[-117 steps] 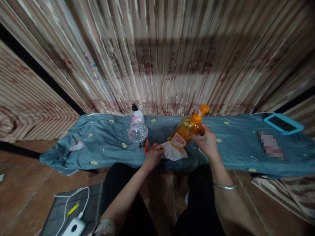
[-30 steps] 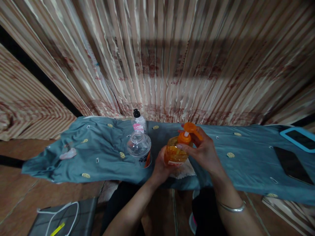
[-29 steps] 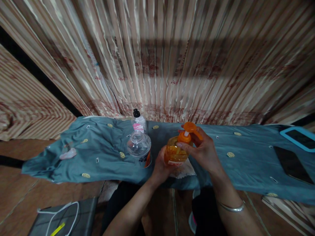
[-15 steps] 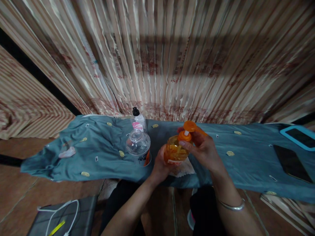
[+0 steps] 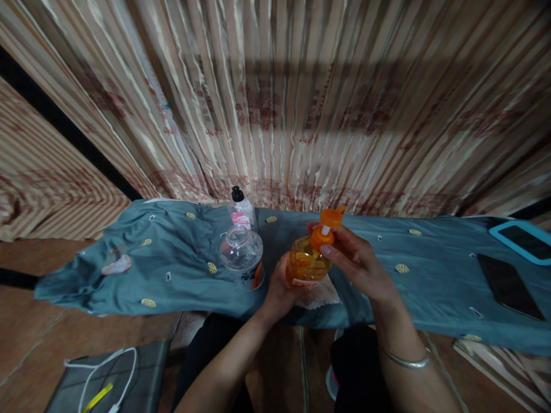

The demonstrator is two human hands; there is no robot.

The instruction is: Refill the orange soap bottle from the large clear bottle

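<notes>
Between my hands is a see-through amber pump bottle (image 5: 306,261) with an orange pump top (image 5: 330,219), tilted a little to the right. My left hand (image 5: 280,289) wraps the bottle's body from the left and below. The fingers of my right hand (image 5: 357,258) close around the orange collar under the pump head, the thumb in front; the other fingers are partly hidden behind it. Under the bottle lies a pale cloth or wipe (image 5: 319,295). Left of my hands stands a clear plastic cup with a domed lid (image 5: 241,255), and behind it a clear bottle with a black cap (image 5: 241,211).
A teal patterned cloth (image 5: 185,292) covers the narrow table. At the right lie a dark phone (image 5: 510,287) and a blue-framed device (image 5: 523,241). A crumpled white scrap (image 5: 117,265) is at the left. A grey stool or case (image 5: 148,373) with a white cable stands below. Curtains hang behind.
The orange pump head has turned, so its spout now points up and away to the back right rather than right over my hand. My right fingers have shifted slightly around the collar.
</notes>
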